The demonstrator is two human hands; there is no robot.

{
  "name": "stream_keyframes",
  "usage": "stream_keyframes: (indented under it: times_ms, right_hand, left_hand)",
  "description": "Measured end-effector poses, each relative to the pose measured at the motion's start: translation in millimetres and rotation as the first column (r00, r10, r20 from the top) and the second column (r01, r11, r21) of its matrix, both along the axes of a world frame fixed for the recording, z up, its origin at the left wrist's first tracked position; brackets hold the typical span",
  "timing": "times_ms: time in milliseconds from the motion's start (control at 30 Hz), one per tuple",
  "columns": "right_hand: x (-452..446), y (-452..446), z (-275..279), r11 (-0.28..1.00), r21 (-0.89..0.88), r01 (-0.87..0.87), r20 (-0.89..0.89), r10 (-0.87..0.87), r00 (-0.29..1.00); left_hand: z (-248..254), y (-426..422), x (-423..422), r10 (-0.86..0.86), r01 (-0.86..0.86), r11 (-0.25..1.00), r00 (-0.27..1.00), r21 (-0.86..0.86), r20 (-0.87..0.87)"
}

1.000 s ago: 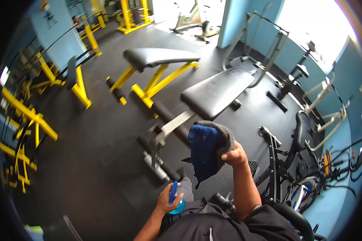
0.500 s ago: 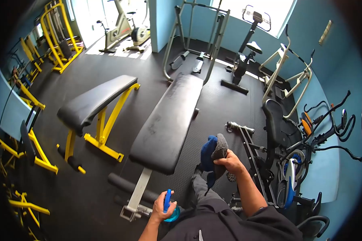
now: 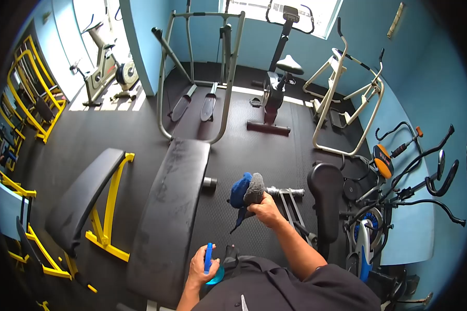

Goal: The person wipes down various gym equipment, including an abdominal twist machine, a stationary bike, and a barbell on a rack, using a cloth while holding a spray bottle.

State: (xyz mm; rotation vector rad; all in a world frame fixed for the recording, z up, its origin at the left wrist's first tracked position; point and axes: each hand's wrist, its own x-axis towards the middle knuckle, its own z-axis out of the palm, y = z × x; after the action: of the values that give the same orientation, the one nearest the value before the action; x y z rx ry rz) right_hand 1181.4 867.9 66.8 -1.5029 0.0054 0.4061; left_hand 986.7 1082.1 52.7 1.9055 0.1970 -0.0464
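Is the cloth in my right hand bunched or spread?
Bunched: the cloth is gathered up in your right hand, one end dangling.

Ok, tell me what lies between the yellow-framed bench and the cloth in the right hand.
In the head view: the long black bench, a short cylinder at its edge nearer the cloth, and dark floor on both sides.

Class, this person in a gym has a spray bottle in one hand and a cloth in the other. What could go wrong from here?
1. The left hand holds the spray bottle by its blue trigger, so an accidental squeeze might release liquid.
2. The right hand holds the blue-and-gray cloth with a dark tail dangling, which might snag.
3. The padded bench and black seat flank the person, so turning carelessly might cause a bump.
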Motion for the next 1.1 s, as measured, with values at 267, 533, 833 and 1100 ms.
stream_keyframes:
  times_ms: [267, 533, 833, 1100]
  right_hand:
    - [129.7, -52.9, 23.5, 0.966, 0.223, 0.131, 0.038, -0.143, 0.989]
    - [239.9, -175.3, 9.7, 0.583, 0.295, 0.757, -0.071, -0.776, 0.626]
    - [327.5, -276.2, -22.5, 0.238, 0.261, 0.936, -0.018, -0.968, 0.251]
    - [412.1, -405.6, -16.0, 0.147, 0.11, 0.983, 0.213, -0.97, 0.121]
  left_hand:
    - [11.0, -14.9, 227.6, -0.237, 0.236, 0.97, 0.971, 0.064, 0.007]
    - [0.5, -75.0, 495.7, -0.684, 0.635, 0.72, 0.717, 0.28, 0.131]
    - [12.6, -244.7, 700.4, -0.939, 0.898, 0.329, 0.344, 0.291, 0.002]
    - [-6.8, -443.8, 805.8, -0.976, 0.974, 0.206, 0.212, 0.097, -0.059]
